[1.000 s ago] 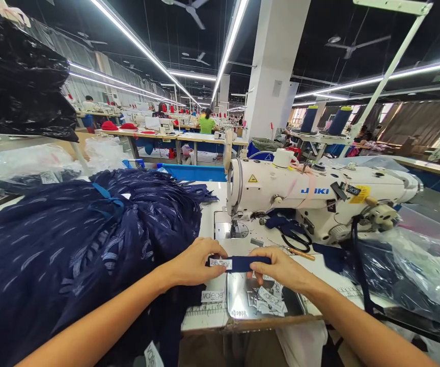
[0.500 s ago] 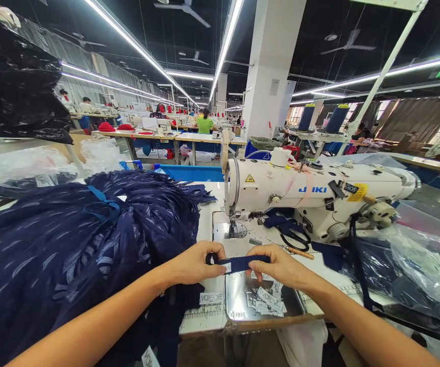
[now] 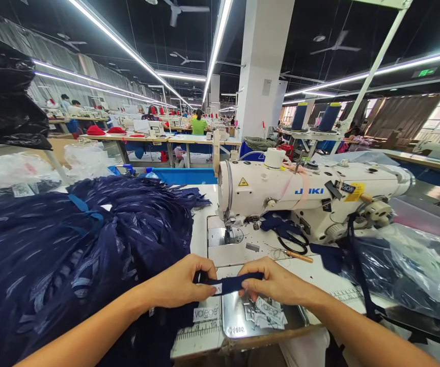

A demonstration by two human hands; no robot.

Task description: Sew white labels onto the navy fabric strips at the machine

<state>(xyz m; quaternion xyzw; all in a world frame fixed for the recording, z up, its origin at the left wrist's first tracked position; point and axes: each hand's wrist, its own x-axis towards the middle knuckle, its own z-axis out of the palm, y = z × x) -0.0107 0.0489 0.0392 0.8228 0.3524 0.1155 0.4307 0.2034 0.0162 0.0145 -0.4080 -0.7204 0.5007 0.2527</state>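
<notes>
My left hand (image 3: 182,283) pinches one end of a short navy fabric strip (image 3: 230,284), with a small white label (image 3: 217,289) held flat against it under the thumb. The strip's other end is between the thumb and fingers of my right hand (image 3: 277,281). It stretches level between both hands, above the front of the sewing table. Below my right hand, white printed labels (image 3: 269,310) lie in a shiny metal tray (image 3: 235,322). Another label (image 3: 205,312) lies on the table beside the tray, below my left hand.
A white sewing machine (image 3: 266,188) stands beyond my hands. Black-handled scissors (image 3: 294,242) and a wooden-handled tool (image 3: 298,256) lie near its base. A large heap of navy fabric pieces (image 3: 82,255) fills the left side. Plastic-wrapped navy fabric (image 3: 403,275) lies at right.
The view has shifted slightly, so the surroundings sit further left. Both hands have come a little closer to me with the strip. Their grip looks the same.
</notes>
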